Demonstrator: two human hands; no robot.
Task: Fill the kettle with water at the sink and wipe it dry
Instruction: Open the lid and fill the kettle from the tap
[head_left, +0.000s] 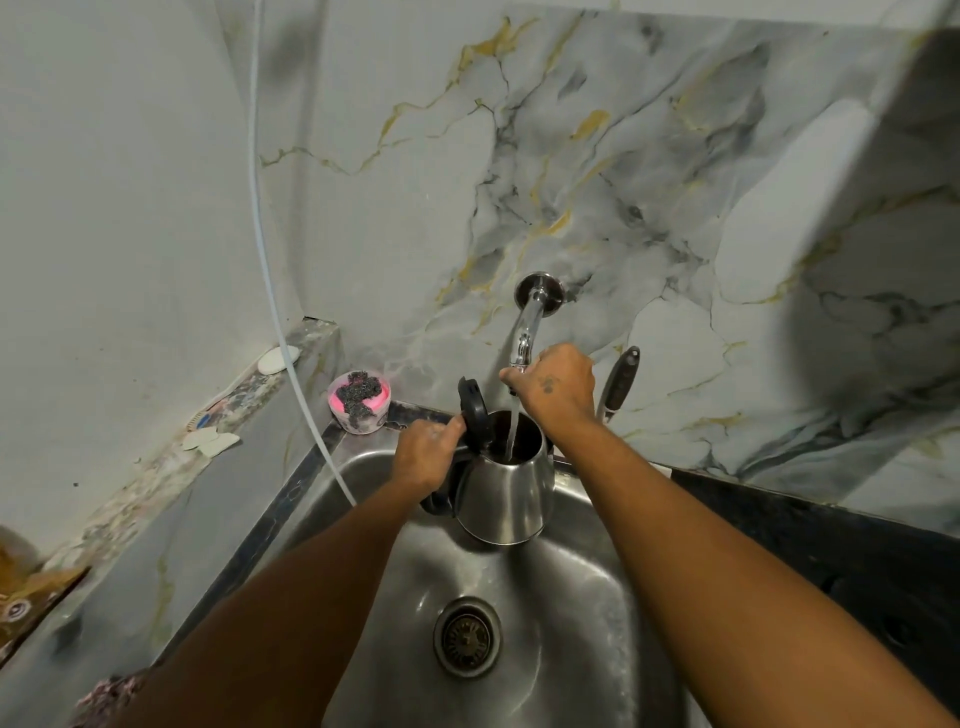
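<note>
A steel kettle (506, 493) with a black handle is held above the steel sink (571, 597), its black lid (472, 413) flipped up. My left hand (426, 454) grips the kettle's handle. A chrome tap (530, 322) comes out of the marble wall, and a thin stream of water (511, 431) runs from it into the kettle's open mouth. My right hand (556, 387) is closed around the tap's end, just above the kettle.
A pink tub with a dark scourer (359, 402) sits at the sink's back left corner. A black-handled tool (618, 384) leans on the wall behind my right hand. A white hose (270, 291) hangs down the left wall. The dark counter (831, 561) lies to the right, and the drain (467, 636) is below.
</note>
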